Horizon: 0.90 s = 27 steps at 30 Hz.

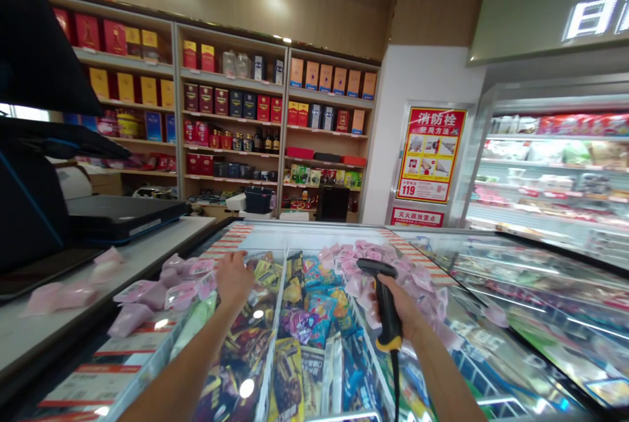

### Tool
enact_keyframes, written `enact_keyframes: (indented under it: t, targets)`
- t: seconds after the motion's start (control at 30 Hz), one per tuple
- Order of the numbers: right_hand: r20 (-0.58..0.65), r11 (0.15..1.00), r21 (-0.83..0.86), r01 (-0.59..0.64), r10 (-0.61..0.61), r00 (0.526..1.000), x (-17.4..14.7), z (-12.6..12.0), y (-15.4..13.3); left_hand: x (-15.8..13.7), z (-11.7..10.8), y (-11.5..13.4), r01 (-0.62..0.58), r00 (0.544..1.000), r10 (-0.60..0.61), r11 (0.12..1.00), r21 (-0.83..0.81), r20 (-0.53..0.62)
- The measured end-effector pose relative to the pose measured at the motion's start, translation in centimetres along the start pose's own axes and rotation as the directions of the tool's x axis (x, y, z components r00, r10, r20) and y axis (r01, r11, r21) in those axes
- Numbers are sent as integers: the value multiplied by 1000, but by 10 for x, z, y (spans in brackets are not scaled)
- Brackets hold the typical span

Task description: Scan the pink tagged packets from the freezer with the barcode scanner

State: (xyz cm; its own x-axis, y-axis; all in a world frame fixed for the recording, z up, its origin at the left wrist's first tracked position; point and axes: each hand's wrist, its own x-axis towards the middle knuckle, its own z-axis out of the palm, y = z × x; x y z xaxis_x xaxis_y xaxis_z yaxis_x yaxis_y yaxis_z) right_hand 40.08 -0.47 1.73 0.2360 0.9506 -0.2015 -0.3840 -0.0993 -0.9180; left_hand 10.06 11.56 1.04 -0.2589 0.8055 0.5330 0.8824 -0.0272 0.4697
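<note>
My right hand (403,307) is wrapped round the handle of a black and yellow handheld barcode scanner (387,304), whose cord hangs down. Under and beside it lies a heap of small pink translucent packs (417,278), some with white labels. My left hand (234,279) hovers over the left side of the freezer, its fingers loosely bent and apart, with nothing visible in it. Close by on its left is a second group of pink packs (170,286). Beneath both hands, the chest freezer's glass top (265,235) shows colourful bagged ice creams (314,317) in divided rows.
To the left stand a counter (29,343) with a few pink packs and a black checkout machine (122,215). Shelves of boxed bottles (230,104) line the back wall. On the right are another glass-topped freezer (555,297) and a lit refrigerated display (550,166).
</note>
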Motion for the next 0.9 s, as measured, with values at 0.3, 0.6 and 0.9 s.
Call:
enact_keyframes:
  t: [0.3, 0.6, 0.9]
  targets:
    - [-66, 997, 77, 16, -10, 998, 1, -14, -7, -27, 79, 104, -316, 901, 361, 926, -205, 242]
    - [-37, 996, 85, 18, -14, 999, -3, -7, -8, -23, 119, 132, -343, 832, 410, 909, -236, 374]
    - [59, 999, 34, 2, -4, 998, -1, 4, 5, -21, 100, 97, -242, 833, 340, 933, -266, 436]
